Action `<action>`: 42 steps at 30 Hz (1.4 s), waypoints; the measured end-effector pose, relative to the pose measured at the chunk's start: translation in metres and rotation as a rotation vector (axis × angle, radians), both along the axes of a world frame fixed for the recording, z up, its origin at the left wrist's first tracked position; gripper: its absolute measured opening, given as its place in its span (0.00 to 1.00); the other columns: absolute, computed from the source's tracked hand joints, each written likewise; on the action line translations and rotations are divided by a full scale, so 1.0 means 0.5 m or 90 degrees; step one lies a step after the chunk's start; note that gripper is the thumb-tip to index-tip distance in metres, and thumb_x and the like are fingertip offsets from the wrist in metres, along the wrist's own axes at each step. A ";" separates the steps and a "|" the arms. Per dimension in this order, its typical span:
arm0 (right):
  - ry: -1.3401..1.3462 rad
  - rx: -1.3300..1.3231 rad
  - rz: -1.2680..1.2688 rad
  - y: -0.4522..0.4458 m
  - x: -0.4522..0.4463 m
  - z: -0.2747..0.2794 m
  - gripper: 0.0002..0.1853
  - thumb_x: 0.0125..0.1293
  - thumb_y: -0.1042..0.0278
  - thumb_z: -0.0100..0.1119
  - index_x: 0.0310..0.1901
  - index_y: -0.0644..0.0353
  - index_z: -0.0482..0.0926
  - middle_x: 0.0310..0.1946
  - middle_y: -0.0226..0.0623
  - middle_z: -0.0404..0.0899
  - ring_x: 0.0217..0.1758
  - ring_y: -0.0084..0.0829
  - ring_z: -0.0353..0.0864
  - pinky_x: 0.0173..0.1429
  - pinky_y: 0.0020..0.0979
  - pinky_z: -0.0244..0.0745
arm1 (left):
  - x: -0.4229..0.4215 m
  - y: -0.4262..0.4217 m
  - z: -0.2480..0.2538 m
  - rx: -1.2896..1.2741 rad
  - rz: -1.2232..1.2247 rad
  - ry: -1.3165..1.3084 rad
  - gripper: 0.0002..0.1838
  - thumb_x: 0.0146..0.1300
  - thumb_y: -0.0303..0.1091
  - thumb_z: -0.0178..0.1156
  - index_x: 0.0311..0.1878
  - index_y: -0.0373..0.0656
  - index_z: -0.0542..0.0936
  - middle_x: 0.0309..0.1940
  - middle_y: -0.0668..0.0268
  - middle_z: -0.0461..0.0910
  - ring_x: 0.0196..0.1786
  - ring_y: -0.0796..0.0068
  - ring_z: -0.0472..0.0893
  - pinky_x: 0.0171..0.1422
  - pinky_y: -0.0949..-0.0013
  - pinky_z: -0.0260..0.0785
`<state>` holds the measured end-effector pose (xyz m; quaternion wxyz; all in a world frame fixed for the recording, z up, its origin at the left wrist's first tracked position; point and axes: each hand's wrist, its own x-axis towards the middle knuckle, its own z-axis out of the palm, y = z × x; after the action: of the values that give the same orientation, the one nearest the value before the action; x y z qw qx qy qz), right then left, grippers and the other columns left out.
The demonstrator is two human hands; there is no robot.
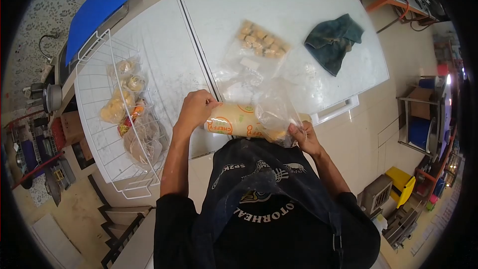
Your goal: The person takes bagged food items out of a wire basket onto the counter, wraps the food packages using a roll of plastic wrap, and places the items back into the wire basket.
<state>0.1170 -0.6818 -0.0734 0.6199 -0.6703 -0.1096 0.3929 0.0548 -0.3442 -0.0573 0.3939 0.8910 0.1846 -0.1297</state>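
A cream-coloured cylindrical pack printed "CHEFFY" in orange (230, 121) lies across the front of the white lid, close to my apron. At its left end, my left hand (196, 110) is closed with the fingertips on the wrapping. My right hand (307, 138) pinches a clear plastic bag (274, 107) that lies over the right part of the pack. Something yellowish shows through the bag near my right fingers, too blurred to name. Beyond it rests a flat clear bag of tan cube-shaped pieces (264, 41).
A crumpled dark green cloth (332, 42) lies at the right of the white lidded surface (219, 0). On the left stands a white wire basket (94, 114) with several bagged food items (118, 105). A blue panel (97, 17) is at the far left.
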 end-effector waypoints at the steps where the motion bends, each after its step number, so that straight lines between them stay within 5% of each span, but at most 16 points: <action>1: -0.001 0.002 -0.004 0.001 -0.001 0.003 0.21 0.71 0.54 0.55 0.22 0.58 0.76 0.17 0.18 0.68 0.23 0.12 0.63 0.25 0.21 0.58 | -0.004 -0.006 0.010 0.023 -0.002 0.000 0.10 0.55 0.34 0.66 0.31 0.35 0.84 0.33 0.51 0.81 0.35 0.55 0.81 0.44 0.61 0.73; 12: 0.000 -0.008 0.025 0.005 0.006 0.012 0.19 0.72 0.54 0.54 0.31 0.61 0.81 0.21 0.20 0.72 0.26 0.13 0.66 0.29 0.21 0.63 | -0.013 -0.019 -0.006 0.247 -0.166 -0.043 0.09 0.58 0.31 0.59 0.32 0.33 0.80 0.38 0.50 0.78 0.43 0.50 0.78 0.50 0.56 0.70; 15: 0.007 -0.007 0.035 -0.002 0.007 0.002 0.19 0.72 0.54 0.53 0.33 0.62 0.82 0.22 0.20 0.73 0.27 0.13 0.67 0.30 0.21 0.64 | -0.022 -0.018 0.017 0.066 -0.040 -0.021 0.09 0.59 0.30 0.58 0.34 0.33 0.81 0.38 0.51 0.79 0.43 0.50 0.79 0.49 0.56 0.70; 18: 0.020 -0.028 0.045 -0.004 0.007 0.004 0.19 0.72 0.54 0.53 0.34 0.62 0.82 0.22 0.20 0.73 0.28 0.13 0.67 0.31 0.21 0.64 | -0.024 -0.004 0.016 0.077 -0.100 0.007 0.10 0.58 0.28 0.59 0.39 0.32 0.79 0.42 0.55 0.80 0.35 0.51 0.80 0.43 0.57 0.72; 24: 0.011 -0.022 0.038 0.003 0.007 0.011 0.19 0.73 0.54 0.51 0.35 0.62 0.82 0.23 0.20 0.73 0.29 0.12 0.68 0.31 0.21 0.64 | -0.025 -0.028 0.021 0.376 -0.319 0.013 0.08 0.62 0.29 0.55 0.38 0.34 0.79 0.41 0.55 0.79 0.43 0.54 0.78 0.49 0.58 0.70; 27: 0.006 -0.030 0.063 -0.003 0.016 0.001 0.19 0.73 0.53 0.51 0.37 0.62 0.82 0.24 0.20 0.74 0.29 0.13 0.69 0.32 0.21 0.65 | -0.042 -0.035 0.010 0.227 -0.277 -0.107 0.08 0.66 0.31 0.52 0.35 0.36 0.76 0.37 0.60 0.79 0.41 0.63 0.76 0.50 0.62 0.68; 30: -0.005 -0.054 0.026 0.011 0.020 0.011 0.19 0.73 0.52 0.49 0.39 0.61 0.81 0.25 0.20 0.74 0.29 0.14 0.69 0.33 0.21 0.66 | -0.081 -0.030 0.052 -0.349 0.002 -0.081 0.07 0.70 0.31 0.49 0.40 0.37 0.72 0.32 0.66 0.75 0.36 0.74 0.72 0.46 0.69 0.66; 33: 0.037 -0.063 -0.083 0.033 0.029 0.015 0.20 0.74 0.51 0.48 0.42 0.61 0.80 0.27 0.22 0.75 0.31 0.15 0.69 0.35 0.21 0.67 | -0.130 -0.040 0.044 -0.663 0.084 -0.091 0.08 0.70 0.32 0.52 0.46 0.40 0.70 0.32 0.70 0.72 0.35 0.79 0.69 0.45 0.75 0.62; 36: -0.009 -0.016 -0.108 0.049 0.052 0.010 0.16 0.73 0.57 0.48 0.49 0.61 0.76 0.34 0.26 0.76 0.38 0.18 0.71 0.42 0.22 0.68 | -0.125 -0.083 0.079 -0.322 -0.018 -0.045 0.24 0.62 0.38 0.64 0.58 0.42 0.67 0.29 0.68 0.70 0.33 0.79 0.68 0.42 0.75 0.63; 37: -0.073 -0.011 -0.098 0.063 0.059 0.012 0.15 0.73 0.60 0.47 0.50 0.60 0.76 0.36 0.27 0.76 0.39 0.18 0.71 0.43 0.23 0.68 | -0.100 -0.115 0.125 -0.130 -0.060 -0.001 0.39 0.51 0.43 0.73 0.64 0.43 0.66 0.29 0.66 0.71 0.34 0.73 0.73 0.41 0.68 0.67; 40: -0.073 -0.014 -0.093 0.106 0.052 0.048 0.14 0.70 0.67 0.46 0.53 0.59 0.75 0.38 0.28 0.76 0.42 0.20 0.71 0.47 0.24 0.69 | -0.059 -0.166 0.125 0.161 -0.217 -0.099 0.46 0.43 0.46 0.76 0.67 0.45 0.65 0.32 0.62 0.72 0.38 0.63 0.77 0.42 0.60 0.71; 42: -0.011 0.002 -0.111 0.139 0.052 0.074 0.15 0.68 0.71 0.46 0.54 0.58 0.74 0.38 0.28 0.76 0.43 0.20 0.71 0.47 0.24 0.69 | -0.035 -0.177 0.127 0.163 -0.133 -0.205 0.45 0.42 0.43 0.75 0.66 0.49 0.67 0.40 0.58 0.74 0.41 0.55 0.79 0.45 0.57 0.72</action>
<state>0.1429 -0.6125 -0.0365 0.6518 -0.6799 -0.0567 0.3311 0.0374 -0.4325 0.0063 0.2868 0.9571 0.0415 -0.0017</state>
